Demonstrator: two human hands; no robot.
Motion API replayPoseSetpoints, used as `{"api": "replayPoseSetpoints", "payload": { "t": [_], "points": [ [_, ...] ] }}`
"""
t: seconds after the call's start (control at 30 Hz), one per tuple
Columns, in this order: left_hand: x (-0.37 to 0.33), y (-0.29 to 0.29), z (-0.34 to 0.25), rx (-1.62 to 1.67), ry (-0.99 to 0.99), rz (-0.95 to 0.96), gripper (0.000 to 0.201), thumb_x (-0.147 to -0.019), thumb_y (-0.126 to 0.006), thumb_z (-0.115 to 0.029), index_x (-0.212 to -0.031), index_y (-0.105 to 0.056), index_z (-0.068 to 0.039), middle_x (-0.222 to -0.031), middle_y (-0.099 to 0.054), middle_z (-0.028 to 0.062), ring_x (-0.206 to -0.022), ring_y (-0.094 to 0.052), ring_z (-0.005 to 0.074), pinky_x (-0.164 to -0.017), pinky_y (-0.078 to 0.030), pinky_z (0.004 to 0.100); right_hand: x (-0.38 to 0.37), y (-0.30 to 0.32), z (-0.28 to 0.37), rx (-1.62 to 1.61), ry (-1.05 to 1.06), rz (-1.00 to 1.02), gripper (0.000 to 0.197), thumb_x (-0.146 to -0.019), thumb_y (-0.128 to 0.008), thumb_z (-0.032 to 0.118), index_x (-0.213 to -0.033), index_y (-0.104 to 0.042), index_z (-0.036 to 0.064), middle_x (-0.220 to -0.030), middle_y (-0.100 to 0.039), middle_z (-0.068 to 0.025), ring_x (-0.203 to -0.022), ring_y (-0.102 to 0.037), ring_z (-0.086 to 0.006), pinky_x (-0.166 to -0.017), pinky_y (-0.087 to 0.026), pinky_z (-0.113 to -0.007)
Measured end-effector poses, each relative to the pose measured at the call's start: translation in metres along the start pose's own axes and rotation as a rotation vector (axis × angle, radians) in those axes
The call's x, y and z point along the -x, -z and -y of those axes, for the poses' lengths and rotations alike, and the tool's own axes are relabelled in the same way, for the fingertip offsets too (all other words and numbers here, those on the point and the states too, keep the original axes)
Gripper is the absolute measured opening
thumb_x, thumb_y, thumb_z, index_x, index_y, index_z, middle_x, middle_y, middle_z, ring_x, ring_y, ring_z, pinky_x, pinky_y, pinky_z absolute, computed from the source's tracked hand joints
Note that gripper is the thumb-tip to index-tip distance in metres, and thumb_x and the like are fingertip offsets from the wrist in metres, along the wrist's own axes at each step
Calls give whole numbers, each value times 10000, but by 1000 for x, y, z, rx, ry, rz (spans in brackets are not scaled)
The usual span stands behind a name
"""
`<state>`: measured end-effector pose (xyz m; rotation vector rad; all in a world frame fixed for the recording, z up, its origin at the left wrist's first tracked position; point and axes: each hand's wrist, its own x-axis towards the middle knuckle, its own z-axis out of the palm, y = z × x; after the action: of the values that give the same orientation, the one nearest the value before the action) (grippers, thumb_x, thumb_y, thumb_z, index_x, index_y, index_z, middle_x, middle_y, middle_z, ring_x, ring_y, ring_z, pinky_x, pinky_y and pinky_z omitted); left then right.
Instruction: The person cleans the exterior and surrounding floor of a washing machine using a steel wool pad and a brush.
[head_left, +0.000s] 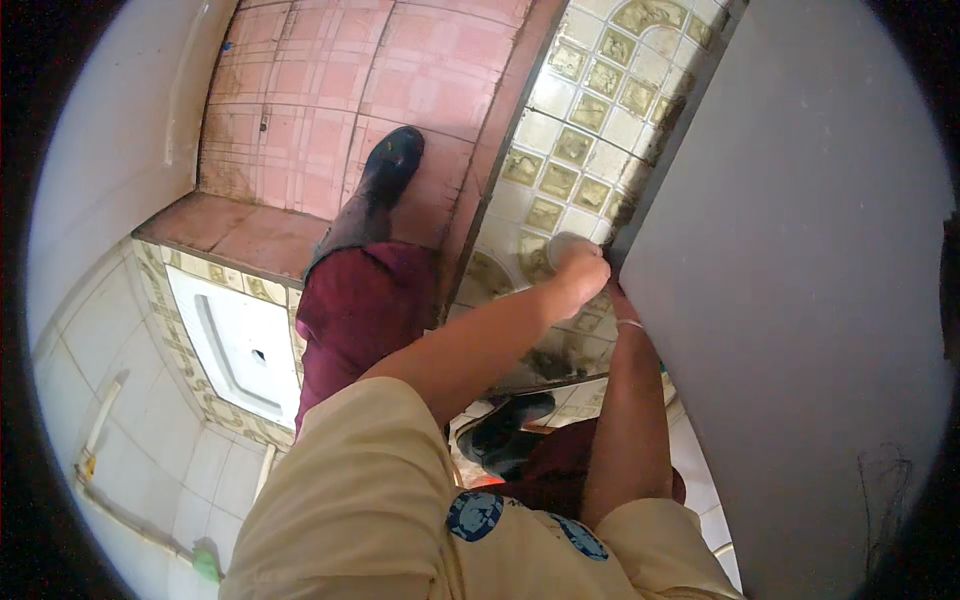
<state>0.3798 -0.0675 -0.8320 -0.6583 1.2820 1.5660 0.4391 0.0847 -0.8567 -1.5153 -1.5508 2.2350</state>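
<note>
I see a small pale, roundish object (562,243) clutched in the curled fingers (588,272), only its top showing past the knuckles, pressed close against the grey door edge (640,215).

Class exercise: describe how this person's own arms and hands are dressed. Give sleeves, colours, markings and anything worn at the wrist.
Both forearms are bare below short beige sleeves. The shirt carries round blue patches low on its front. The right wrist wears a thin pale band. No gloves show on the left hand; the right hand is mostly hidden behind the left hand and the grey door.
</note>
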Motion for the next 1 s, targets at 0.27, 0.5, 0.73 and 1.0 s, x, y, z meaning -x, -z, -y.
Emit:
{"api": "replayPoseSetpoints", "payload": {
  "t": [0.27,0.5,0.73,1.0],
  "points": [
    [-18,12,-2,-241,-99,-203,143,-658,-509,-69,-697,-631,-5,-775,-591,235,-772,-577,377,-681,-461,414,13,-13,19,-499,-200,90,421,-840,-380,376,-1149,-440,97,-1174,-454,-97,-1110,-385,-278,-891,-343,-490],
    [9,17,-23,-348,-262,-105,117,-640,-486,-30,-699,-578,11,-737,-566,223,-737,-545,369,-642,-422,403,16,-16,6,-618,-233,227,426,-844,-385,372,-1155,-433,85,-1182,-447,-98,-1115,-381,-281,-903,-332,-489],
    [23,27,-48,-164,48,222,512,-659,-489,28,-1165,-433,-21,-981,-549,135,-951,-518,222,-792,-416,312,35,8,12,-717,-213,238,432,-848,-389,368,-1160,-427,72,-1189,-440,-99,-1120,-377,-283,-915,-321,-488],
    [41,21,-81,-589,-52,179,545,-694,-448,32,-1221,-310,22,-1056,-496,284,-1028,-472,392,-840,-390,420,135,-80,115,-878,-296,167,470,-842,-436,362,-1190,-402,48,-1233,-405,-118,-1151,-361,-286,-970,-268,-466]
  ]
}}
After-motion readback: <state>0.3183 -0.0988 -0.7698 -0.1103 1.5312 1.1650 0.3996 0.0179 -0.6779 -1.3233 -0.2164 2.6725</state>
